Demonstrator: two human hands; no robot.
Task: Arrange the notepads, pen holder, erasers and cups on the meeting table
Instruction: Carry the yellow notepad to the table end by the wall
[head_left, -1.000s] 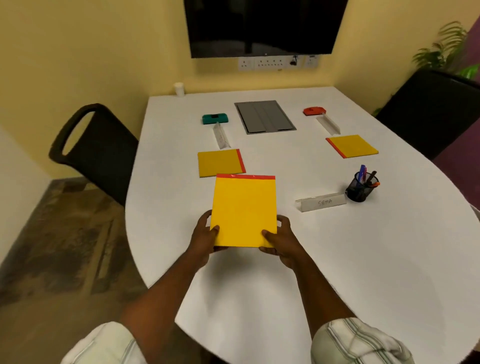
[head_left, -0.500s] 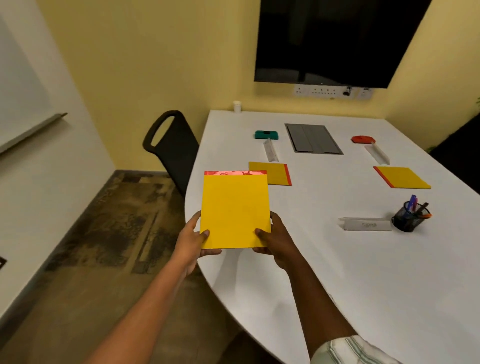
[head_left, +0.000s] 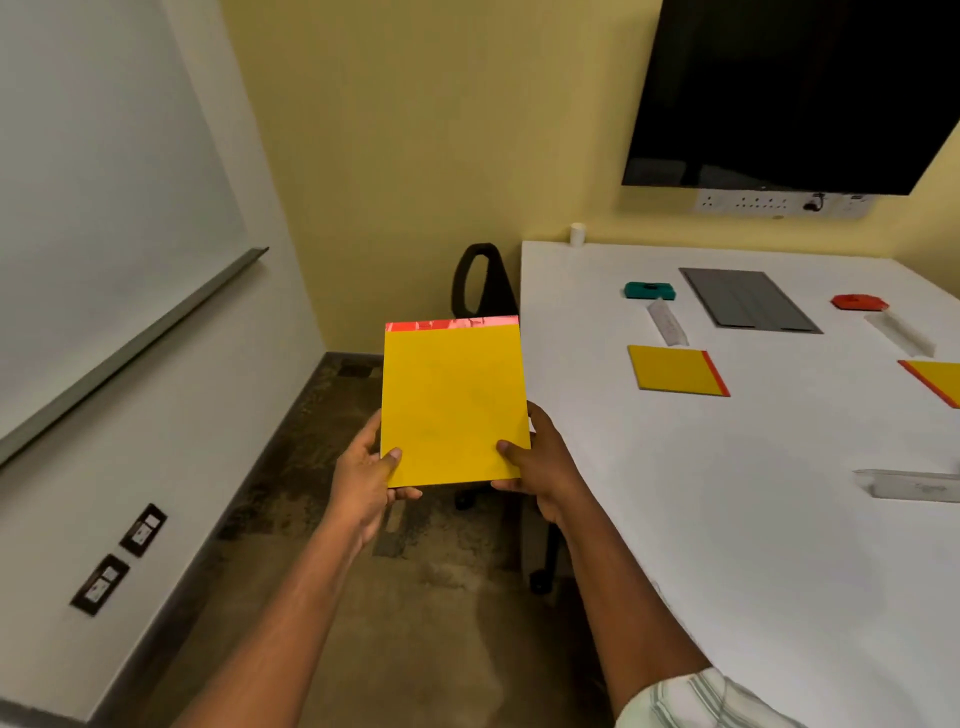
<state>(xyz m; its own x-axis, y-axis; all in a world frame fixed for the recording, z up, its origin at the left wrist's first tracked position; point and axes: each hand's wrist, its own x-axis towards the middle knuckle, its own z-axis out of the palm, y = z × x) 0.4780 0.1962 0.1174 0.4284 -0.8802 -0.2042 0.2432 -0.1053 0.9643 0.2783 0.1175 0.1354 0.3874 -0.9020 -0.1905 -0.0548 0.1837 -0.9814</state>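
Observation:
I hold a yellow notepad (head_left: 451, 402) with a red top strip in the air, left of the white meeting table (head_left: 727, 519). My left hand (head_left: 363, 475) pinches its lower left corner and my right hand (head_left: 540, 467) pinches its lower right corner. A second yellow notepad (head_left: 675, 370) lies on the table, and a third notepad (head_left: 937, 379) shows at the right edge. A teal eraser (head_left: 649, 291) and a red eraser (head_left: 858, 302) lie farther back. A small white cup (head_left: 577, 233) stands at the table's far left corner. The pen holder is out of view.
A black chair (head_left: 480, 280) stands at the table's left side, partly behind the notepad. A grey panel (head_left: 748, 297) is set in the table. Clear name stands (head_left: 667, 322) (head_left: 906, 484) lie on the table. A whiteboard ledge (head_left: 130, 348) runs along the left wall.
My view has swung left, so the table moved to the right of the frame and the pen holder left the view. Both hands carried the notepad off the table and over the floor.

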